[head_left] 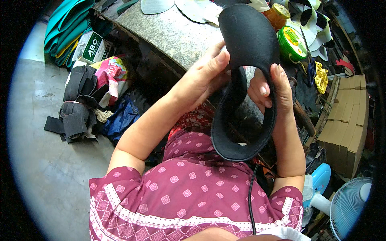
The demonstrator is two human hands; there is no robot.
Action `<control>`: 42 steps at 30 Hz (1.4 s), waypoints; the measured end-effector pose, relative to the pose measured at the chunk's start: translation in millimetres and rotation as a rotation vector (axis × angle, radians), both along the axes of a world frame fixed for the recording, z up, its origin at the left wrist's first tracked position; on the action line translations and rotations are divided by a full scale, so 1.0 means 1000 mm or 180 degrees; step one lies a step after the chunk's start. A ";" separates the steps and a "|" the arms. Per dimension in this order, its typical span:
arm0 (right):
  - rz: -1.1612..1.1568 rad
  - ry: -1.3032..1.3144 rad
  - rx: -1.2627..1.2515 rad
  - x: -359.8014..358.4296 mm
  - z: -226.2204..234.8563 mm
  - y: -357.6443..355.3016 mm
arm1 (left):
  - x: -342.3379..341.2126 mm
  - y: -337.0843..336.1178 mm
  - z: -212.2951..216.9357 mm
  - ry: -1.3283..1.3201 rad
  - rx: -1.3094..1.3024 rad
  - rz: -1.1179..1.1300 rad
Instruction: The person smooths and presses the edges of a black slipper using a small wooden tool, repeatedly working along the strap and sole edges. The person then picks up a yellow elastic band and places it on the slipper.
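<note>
Setting: grey speckled worktop (177,36) ahead, concrete floor (52,160) to the left.
Held piece: black curved shoe upper (245,80), raised above the worktop edge, between both hands.
Left hand (201,76): grip closed on the upper's left edge.
Right hand (273,90): grip pinched on the right rim.
Nearby: green tin (292,43), yellow cord (321,78), stacked cardboard boxes (348,120), black fabric bundle (76,104), fan (350,201).

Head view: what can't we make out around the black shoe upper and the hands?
- Left hand fingertips: hidden behind the black shoe upper.
- Right hand palm: covered by the upper's rim.
- Workbench near edge: blocked by hands and upper.
- Green round tin: partly covered by the upper.
- Electric fan: cut off by the fisheye rim.
</note>
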State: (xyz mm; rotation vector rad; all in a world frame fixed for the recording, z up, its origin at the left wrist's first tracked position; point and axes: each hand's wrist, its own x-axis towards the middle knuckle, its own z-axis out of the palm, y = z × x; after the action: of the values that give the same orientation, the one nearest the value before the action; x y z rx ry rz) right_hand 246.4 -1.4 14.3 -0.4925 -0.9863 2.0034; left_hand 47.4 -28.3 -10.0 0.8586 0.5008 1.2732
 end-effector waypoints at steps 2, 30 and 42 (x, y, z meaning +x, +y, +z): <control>-0.0109 -0.0100 0.0059 0.001 -0.001 0.002 | -0.002 0.001 -0.004 -0.0173 -0.0293 -0.0540; -0.0687 -0.3105 0.6535 -0.013 0.025 0.105 | -0.127 0.047 0.045 0.4320 0.3714 0.0462; -0.0211 -0.4302 0.5873 -0.003 -0.006 0.061 | -0.054 0.011 0.000 0.5369 0.3140 0.1198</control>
State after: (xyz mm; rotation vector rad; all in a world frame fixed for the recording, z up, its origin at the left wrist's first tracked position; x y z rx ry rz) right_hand 243.9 59.3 8.0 -0.6287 -2.8125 -0.2166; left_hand -6.7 -17.3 -10.1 2.7793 1.4042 0.7698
